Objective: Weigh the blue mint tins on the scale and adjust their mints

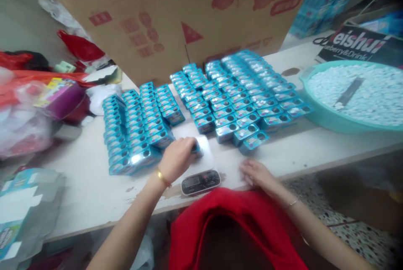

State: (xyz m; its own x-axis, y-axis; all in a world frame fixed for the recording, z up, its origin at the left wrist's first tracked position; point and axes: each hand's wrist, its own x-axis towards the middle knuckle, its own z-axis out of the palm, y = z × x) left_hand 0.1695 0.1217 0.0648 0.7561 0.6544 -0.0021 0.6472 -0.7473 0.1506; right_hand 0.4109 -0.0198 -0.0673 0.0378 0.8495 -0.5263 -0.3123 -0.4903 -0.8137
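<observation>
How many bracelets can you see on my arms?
2: a gold-coloured bracelet on the wrist of your left hand, which holds a blue box, and a thin silvery bracelet up the arm from your right hand. Blur could hide a finer one.

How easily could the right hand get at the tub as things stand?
Probably quite easily, yes: the right hand seems to hold nothing, and the way to the tub's near side runs over tabletop, with the boxes farther back.

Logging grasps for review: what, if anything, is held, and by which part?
The left grip has a small blue tin by its left end; exact contact is hidden. Nothing shows in the right grip.
</observation>
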